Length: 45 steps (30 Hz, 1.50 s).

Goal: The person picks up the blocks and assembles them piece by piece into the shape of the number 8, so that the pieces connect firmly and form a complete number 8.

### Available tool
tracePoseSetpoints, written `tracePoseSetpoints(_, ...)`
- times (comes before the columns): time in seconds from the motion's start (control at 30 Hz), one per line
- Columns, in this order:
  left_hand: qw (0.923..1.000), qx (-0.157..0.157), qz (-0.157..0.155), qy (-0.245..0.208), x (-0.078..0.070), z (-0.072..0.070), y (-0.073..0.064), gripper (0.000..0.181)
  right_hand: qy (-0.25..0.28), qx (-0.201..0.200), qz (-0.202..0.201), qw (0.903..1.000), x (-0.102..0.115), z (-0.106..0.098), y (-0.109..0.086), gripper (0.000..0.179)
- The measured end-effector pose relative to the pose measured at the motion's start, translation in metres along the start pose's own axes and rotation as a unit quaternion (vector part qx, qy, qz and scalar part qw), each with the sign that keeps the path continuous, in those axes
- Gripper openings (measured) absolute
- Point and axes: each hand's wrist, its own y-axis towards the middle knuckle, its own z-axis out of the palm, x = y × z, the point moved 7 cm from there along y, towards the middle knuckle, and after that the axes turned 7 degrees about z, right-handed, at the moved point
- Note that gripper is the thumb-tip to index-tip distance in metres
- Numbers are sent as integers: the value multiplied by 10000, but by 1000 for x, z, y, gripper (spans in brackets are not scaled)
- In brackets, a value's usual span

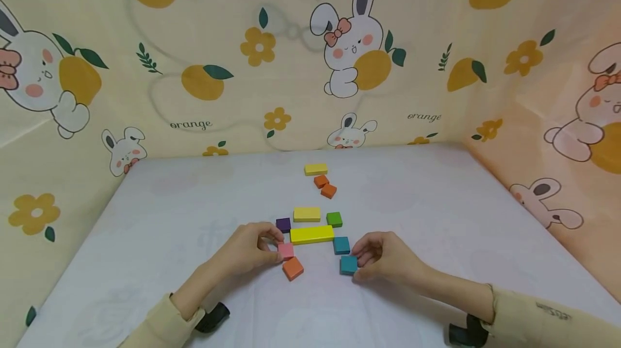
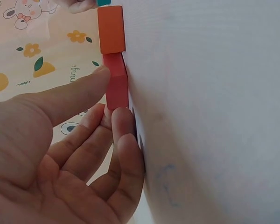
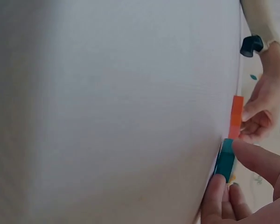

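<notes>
Two blocks pinched, one by each hand

At the head view's lower centre, a pink block is pinched between the left hand's thumb and fingertips; its curled lower fingers are better revealed by the left wrist view. Two orange blocks near mid-frame are shown only from the head. Rightward, the nearer teal block is clamped by the right hand's thumb and fingers.

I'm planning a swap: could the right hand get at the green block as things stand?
Probably yes: the green block lies just beyond the right hand, the block's right side free, though that hand would likely first have to release the nearer teal block.
</notes>
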Motion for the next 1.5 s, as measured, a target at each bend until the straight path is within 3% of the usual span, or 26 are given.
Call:
tracePoseSetpoints(0.43, 10000, -2, -77, -35, 1, 0, 0, 31, 65, 95, -152, 9998, 3, 4, 4, 38)
tracePoseSetpoints(1.5, 10000, -2, -57, 7, 0, 0, 0, 31, 194, -214, -125, 9995, 4, 7, 3, 34)
